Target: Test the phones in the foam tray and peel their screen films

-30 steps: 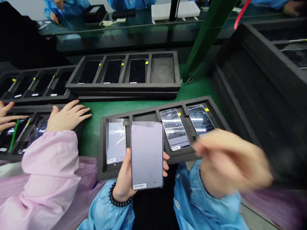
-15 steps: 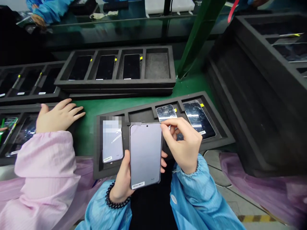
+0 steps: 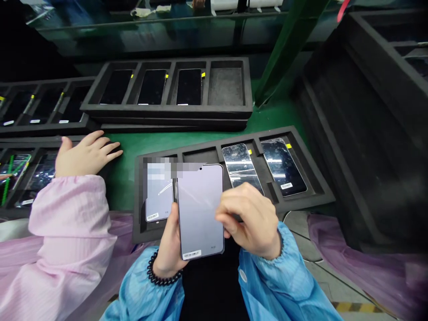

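A phone screen [image 3: 201,214] with a pale lilac display and a white label at its lower left is gripped by my left hand [image 3: 170,245], thumb along its left edge. My right hand [image 3: 250,218] is curled at the screen's right edge, fingers pinched together; whether anything thin is between them is too small to tell. Behind my hands lies a black foam tray [image 3: 310,198]. One lit screen [image 3: 158,196] is in its left compartment, and two dark glossy screens [image 3: 241,165] [image 3: 284,167] lie at its right.
Another black tray [image 3: 167,110] with several dark screens stands farther back. Stacked black trays [image 3: 361,133] rise at the right beside a green post [image 3: 287,49]. At the left, a co-worker's hand [image 3: 85,156] in a pink sleeve rests over a tray.
My right hand has moved down from the screen's top right corner to its right edge. The view has shifted slightly, and more of the glossy screen behind shows.
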`<state>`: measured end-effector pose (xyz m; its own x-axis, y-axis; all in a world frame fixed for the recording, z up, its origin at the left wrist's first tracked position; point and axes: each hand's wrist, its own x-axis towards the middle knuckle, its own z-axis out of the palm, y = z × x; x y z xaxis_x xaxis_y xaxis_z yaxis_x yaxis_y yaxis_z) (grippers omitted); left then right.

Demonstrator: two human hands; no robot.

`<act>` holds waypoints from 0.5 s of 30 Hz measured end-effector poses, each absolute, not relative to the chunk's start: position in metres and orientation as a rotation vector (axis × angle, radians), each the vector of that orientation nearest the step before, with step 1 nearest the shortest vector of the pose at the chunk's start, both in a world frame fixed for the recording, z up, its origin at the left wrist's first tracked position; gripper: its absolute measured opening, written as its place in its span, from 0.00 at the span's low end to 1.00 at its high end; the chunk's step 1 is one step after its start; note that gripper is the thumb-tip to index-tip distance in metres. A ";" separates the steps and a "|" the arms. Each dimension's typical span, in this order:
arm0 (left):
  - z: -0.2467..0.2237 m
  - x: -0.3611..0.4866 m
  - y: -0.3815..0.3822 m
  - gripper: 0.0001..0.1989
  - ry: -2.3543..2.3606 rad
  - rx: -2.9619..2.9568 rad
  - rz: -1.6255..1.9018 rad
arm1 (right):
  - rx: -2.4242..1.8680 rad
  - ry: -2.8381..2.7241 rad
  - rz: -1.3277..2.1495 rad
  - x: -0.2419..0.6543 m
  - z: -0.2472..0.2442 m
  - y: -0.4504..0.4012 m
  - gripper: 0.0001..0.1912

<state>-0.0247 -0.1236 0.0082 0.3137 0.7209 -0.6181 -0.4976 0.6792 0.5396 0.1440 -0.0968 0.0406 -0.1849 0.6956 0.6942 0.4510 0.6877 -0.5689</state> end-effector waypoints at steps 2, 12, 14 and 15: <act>0.007 -0.025 -0.125 0.31 1.029 0.272 0.927 | -0.838 -1.839 0.306 0.145 0.042 -0.101 0.09; 0.014 -0.028 -0.125 0.28 0.961 0.404 0.779 | -0.796 -1.790 0.305 0.145 0.041 -0.110 0.11; 0.014 -0.031 -0.124 0.27 0.951 0.417 0.756 | -0.795 -1.765 0.293 0.143 0.040 -0.110 0.12; 0.014 -0.032 -0.123 0.28 0.928 0.423 0.747 | -0.793 -1.759 0.288 0.142 0.040 -0.111 0.12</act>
<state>-0.0321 -0.1228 0.0139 0.3801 0.7345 -0.5622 -0.3918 0.6785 0.6215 0.1424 -0.1108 0.0405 -0.1444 0.6392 0.7553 0.3652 0.7439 -0.5597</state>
